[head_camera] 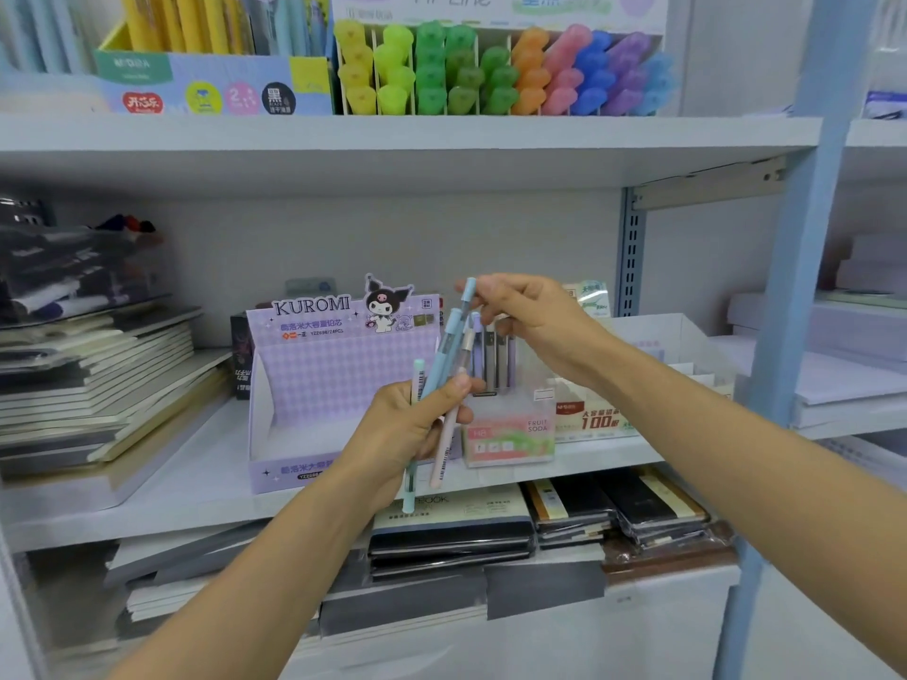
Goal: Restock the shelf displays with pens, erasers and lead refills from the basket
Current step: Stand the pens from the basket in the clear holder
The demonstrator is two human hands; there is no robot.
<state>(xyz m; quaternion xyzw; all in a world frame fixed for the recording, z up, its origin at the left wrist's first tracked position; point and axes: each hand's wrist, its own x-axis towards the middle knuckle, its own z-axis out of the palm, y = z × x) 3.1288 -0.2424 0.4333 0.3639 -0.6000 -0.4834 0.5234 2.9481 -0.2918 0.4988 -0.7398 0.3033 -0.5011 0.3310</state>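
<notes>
Bundle of slim pastel pens [444, 355] sits in the left hand [412, 427], held up in front of the middle shelf, approx. level w/ the display boxes. The light-blue ones lean up to the right. A mint-green pen [417, 380] stands nearly upright, lower end poking out below the palm. A pale-pink pen [444, 449] hangs down past the knuckles. Left fingers + thumb curl round the bundle. Right hand [530, 321] is above and to the right, its fingers pinching the top end of the longest light-blue pen [467, 292], whose lower part runs down into the left-hand grip. Just behind the hands is a lilac checked cardboard display box [333, 370] marked KUROMI, w/ a cartoon figure on its header. Right of it is a clear plastic display box [510, 436] marked FRUIT SODA, w/ grey and lilac tubes [491, 350] standing in it. Next comes a beige carton [594, 419] printed w/ 100, then a white cardboard box [672, 331]. All rest on the pale grey middle shelf [196, 483]. At the left end of that shelf is a slanted stack of notebooks [98, 385]. The shelf above holds rows of bright highlighters [491, 71], yellow thru blue. The shelf below holds black wrapped notebooks [451, 537].
</notes>
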